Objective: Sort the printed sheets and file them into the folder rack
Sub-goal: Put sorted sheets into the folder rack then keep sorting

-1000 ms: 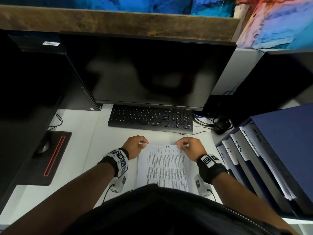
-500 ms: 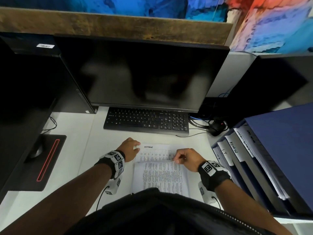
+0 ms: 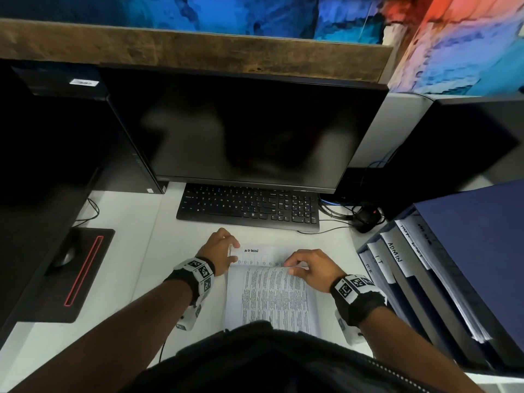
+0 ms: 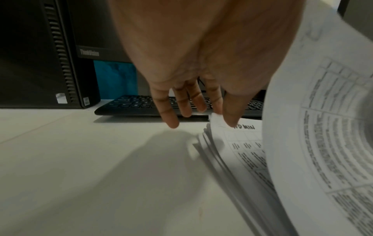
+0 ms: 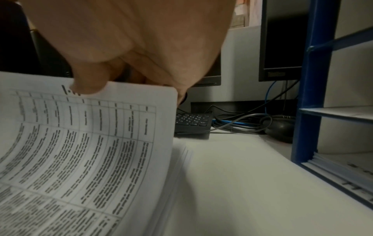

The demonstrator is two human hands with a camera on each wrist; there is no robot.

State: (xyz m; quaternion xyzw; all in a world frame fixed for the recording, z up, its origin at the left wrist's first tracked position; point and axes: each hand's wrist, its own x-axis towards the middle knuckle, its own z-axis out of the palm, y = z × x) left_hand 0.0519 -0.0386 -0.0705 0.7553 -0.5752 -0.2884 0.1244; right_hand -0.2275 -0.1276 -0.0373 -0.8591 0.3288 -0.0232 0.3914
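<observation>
A stack of printed sheets lies on the white desk in front of me. My right hand (image 3: 295, 266) pinches the far edge of the top sheet (image 3: 272, 299) between thumb and fingers and curls it back toward me; the right wrist view shows my thumb (image 5: 88, 86) on that raised sheet (image 5: 80, 143). Under it lies a sheet handwritten "ADMIN" (image 3: 255, 255). My left hand (image 3: 231, 251) pinches that sheet's far left corner (image 4: 214, 119) with thumb and forefinger. The blue folder rack (image 3: 467, 251) stands at the right, its tabs reading "ADMIN" and "I.T".
A black keyboard (image 3: 249, 207) lies just beyond the sheets under a dark monitor (image 3: 243, 129). Cables (image 3: 337, 212) trail between the keyboard and the rack. A mouse (image 3: 63, 258) on a black pad sits at the left, beside a PC tower (image 4: 40, 55).
My right hand has peeled the top sheet's far edge back toward me, uncovering the ADMIN sheet. My left hand stayed at the far left corner.
</observation>
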